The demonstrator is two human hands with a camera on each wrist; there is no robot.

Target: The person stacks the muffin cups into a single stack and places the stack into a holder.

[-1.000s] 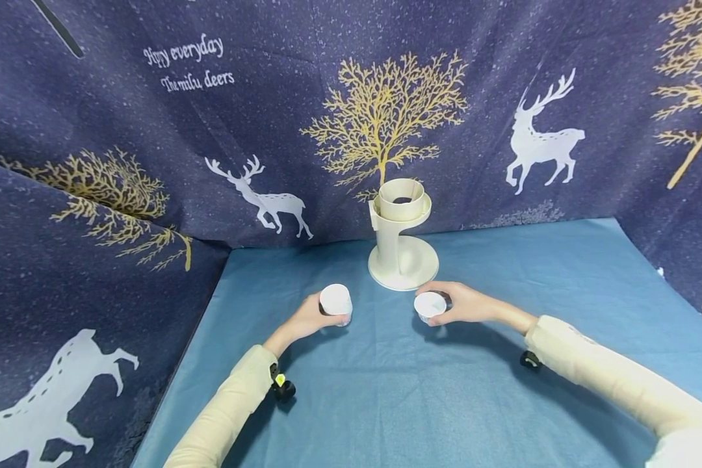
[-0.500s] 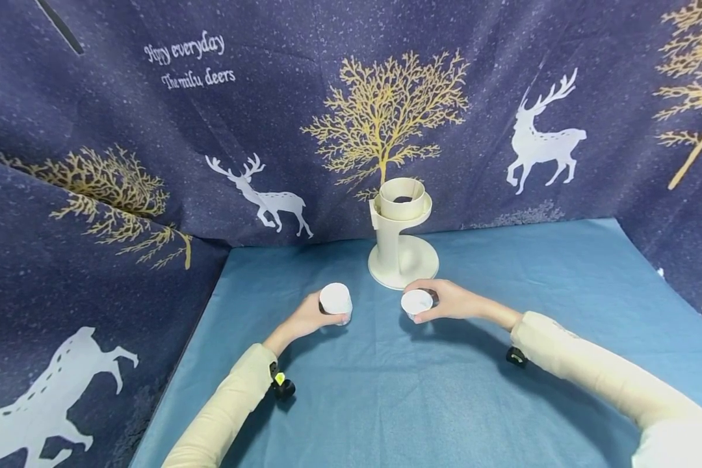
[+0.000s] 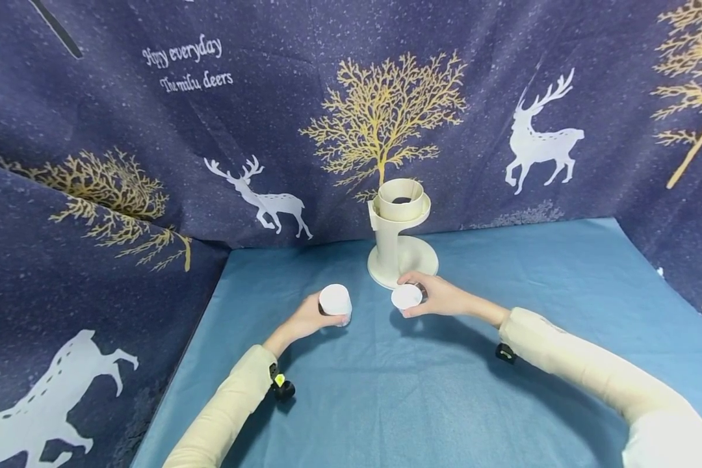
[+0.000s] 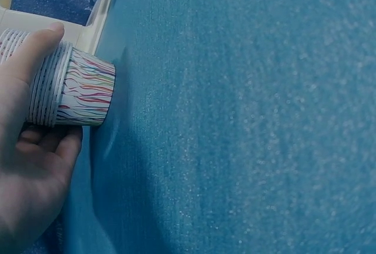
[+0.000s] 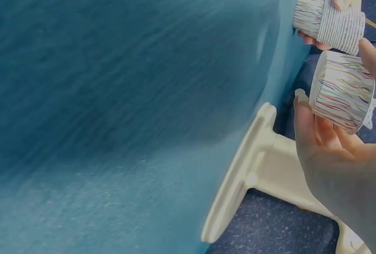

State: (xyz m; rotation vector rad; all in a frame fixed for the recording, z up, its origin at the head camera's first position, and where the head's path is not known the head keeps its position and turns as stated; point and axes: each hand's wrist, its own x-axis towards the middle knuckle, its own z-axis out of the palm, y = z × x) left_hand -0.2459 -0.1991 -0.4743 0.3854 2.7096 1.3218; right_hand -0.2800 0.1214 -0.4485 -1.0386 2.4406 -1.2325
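My left hand (image 3: pixel 307 317) grips a stack of nested white paper cups (image 4: pixel 88 89) printed with wavy coloured lines. Thumb and fingers wrap its sides, and in the head view the stack's open mouth (image 3: pixel 335 299) faces up. A single paper cup (image 5: pixel 342 92) with the same print is held by my right hand (image 3: pixel 444 298), thumb on one side and fingers on the other. That cup appears raised off the blue cloth, a short way right of the stack and apart from it. Just behind it stands a cream stand (image 3: pixel 388 253) with a round base and an upper ring.
A cream cylinder (image 3: pixel 402 207), open at the top, sits in the stand's ring. Blue cloth (image 3: pixel 357 403) covers the table. Dark blue curtains (image 3: pixel 257 117) with deer and golden trees hang behind and at both sides.
My right hand has moved left with the single cup, toward the stack and the front of the stand. My left hand and its stack have stayed put.
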